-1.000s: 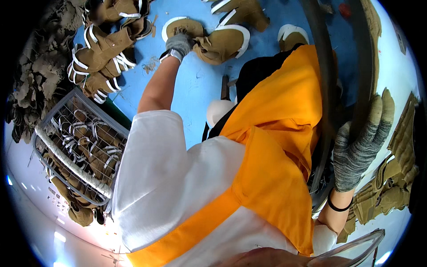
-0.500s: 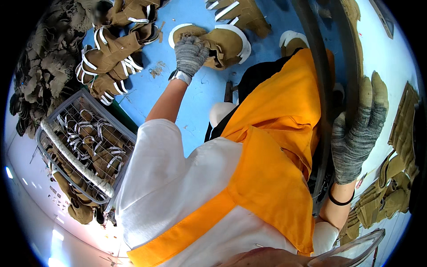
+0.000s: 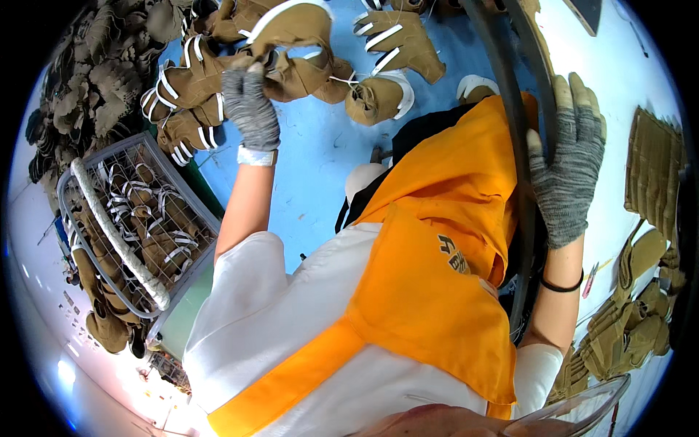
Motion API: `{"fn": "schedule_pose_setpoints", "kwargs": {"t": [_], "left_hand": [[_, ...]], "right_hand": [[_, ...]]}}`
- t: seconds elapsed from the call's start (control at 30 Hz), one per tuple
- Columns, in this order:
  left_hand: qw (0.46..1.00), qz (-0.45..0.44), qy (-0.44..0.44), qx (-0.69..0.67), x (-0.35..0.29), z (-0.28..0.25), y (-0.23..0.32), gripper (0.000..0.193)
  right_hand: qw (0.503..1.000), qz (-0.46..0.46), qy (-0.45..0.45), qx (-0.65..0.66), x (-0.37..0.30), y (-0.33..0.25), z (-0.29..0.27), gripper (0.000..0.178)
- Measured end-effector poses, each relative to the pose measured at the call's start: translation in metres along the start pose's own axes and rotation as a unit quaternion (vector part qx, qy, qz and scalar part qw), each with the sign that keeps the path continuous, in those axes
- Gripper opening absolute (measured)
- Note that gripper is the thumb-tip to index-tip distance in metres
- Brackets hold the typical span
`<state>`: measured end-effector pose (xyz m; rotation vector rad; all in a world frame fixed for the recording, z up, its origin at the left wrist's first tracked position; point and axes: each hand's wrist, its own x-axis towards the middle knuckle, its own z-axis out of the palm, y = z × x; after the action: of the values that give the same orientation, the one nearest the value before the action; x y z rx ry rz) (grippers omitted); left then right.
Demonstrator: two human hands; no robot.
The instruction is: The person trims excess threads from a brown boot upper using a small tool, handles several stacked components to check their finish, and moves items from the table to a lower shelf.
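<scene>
Grey wire walls hold white-trimmed brown pieces in a basket at far left. Further along, the person's gloved left hand pinches the edge of a brown, white-rimmed piece over the blue surface; a white thread stretches toward a rounded brown item. Beyond a black curved bar, the right hand holds nothing, fingers stretched out over the white table.
</scene>
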<state>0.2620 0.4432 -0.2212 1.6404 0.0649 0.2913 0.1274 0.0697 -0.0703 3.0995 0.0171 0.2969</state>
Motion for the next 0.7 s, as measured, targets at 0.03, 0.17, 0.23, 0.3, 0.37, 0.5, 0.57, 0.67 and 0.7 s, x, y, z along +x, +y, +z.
{"fn": "schedule_pose_setpoints", "kwargs": {"t": [0.03, 0.17, 0.23, 0.3, 0.37, 0.5, 0.57, 0.67, 0.7], "left_hand": [[0.999, 0.039, 0.004, -0.026, -0.002, 0.005, 0.033, 0.019], [0.983, 0.182, -0.010, 0.028, -0.030, 0.034, 0.134, 0.030], [0.979, 0.203, 0.008, 0.009, -0.051, 0.049, 0.165, 0.034], [0.974, 0.208, -0.051, -0.078, -0.067, 0.072, 0.191, 0.039], [0.928, 0.147, -0.200, -0.280, -0.081, 0.092, 0.211, 0.041], [0.851, 0.145, -0.373, -0.341, -0.084, 0.142, 0.248, 0.038], [0.834, 0.276, -0.404, -0.257, -0.078, 0.173, 0.241, 0.035], [0.830, 0.283, -0.435, -0.204, -0.101, 0.208, 0.204, 0.035], [0.850, 0.244, -0.431, -0.178, -0.111, 0.218, 0.193, 0.037]], "right_hand": [[1.000, -0.003, 0.005, -0.003, -0.002, 0.000, -0.001, 0.066], [0.956, -0.015, 0.004, 0.295, -0.028, -0.039, -0.015, 0.071], [0.907, -0.037, 0.077, 0.413, -0.025, -0.062, -0.020, 0.069], [0.875, -0.041, 0.165, 0.453, -0.014, -0.079, -0.041, 0.068], [0.867, -0.015, 0.185, 0.462, -0.012, -0.078, -0.062, 0.069], [0.862, 0.016, 0.228, 0.453, -0.029, -0.040, -0.106, 0.080], [0.855, 0.133, 0.269, 0.424, -0.060, -0.024, -0.098, 0.081], [0.912, 0.252, 0.255, 0.201, -0.067, 0.020, -0.087, 0.053], [0.904, 0.233, 0.314, 0.173, -0.065, 0.022, -0.083, 0.048]]}}
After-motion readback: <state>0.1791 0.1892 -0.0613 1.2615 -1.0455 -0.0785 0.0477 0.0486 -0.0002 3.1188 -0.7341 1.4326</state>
